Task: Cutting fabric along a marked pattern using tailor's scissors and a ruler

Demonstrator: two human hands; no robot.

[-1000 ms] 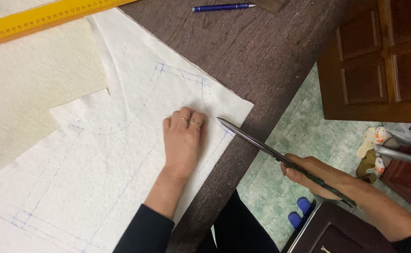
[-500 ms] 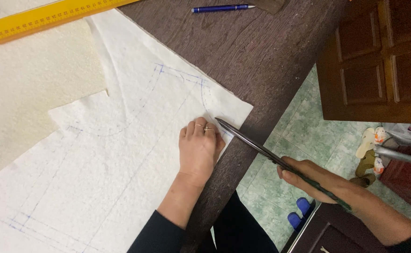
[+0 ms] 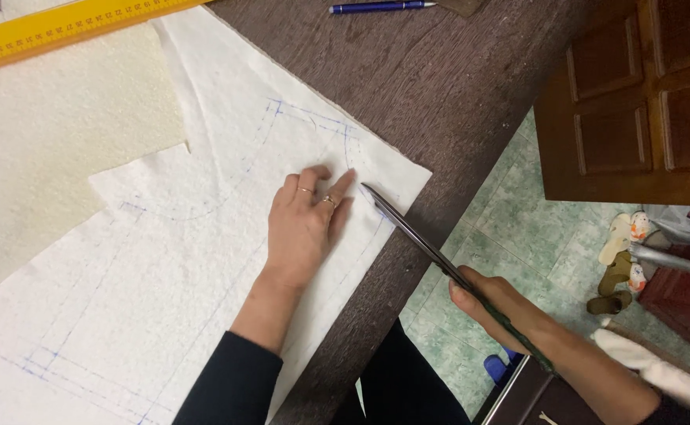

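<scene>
A white sheet of fleecy fabric (image 3: 156, 260) marked with blue pattern lines lies on a dark wooden table (image 3: 439, 86). My left hand (image 3: 306, 224) presses flat on the fabric near its right edge, fingers apart, rings on two fingers. My right hand (image 3: 494, 303) grips the handles of long metal scissors (image 3: 412, 232). The blades reach into the fabric's right edge, with the tip just right of my left fingertips. Whether the blades are apart is hard to tell.
A yellow ruler (image 3: 62, 27) lies along the table's far left. A cream foam sheet (image 3: 46, 157) sits beneath it. A blue pen (image 3: 380, 7) rests at the far edge. A brown wooden cabinet (image 3: 644, 102) and slippers (image 3: 620, 260) stand on the green tiled floor.
My left hand slid right along the fabric, then back up beside the scissors' tip. The scissors moved further into the fabric edge.
</scene>
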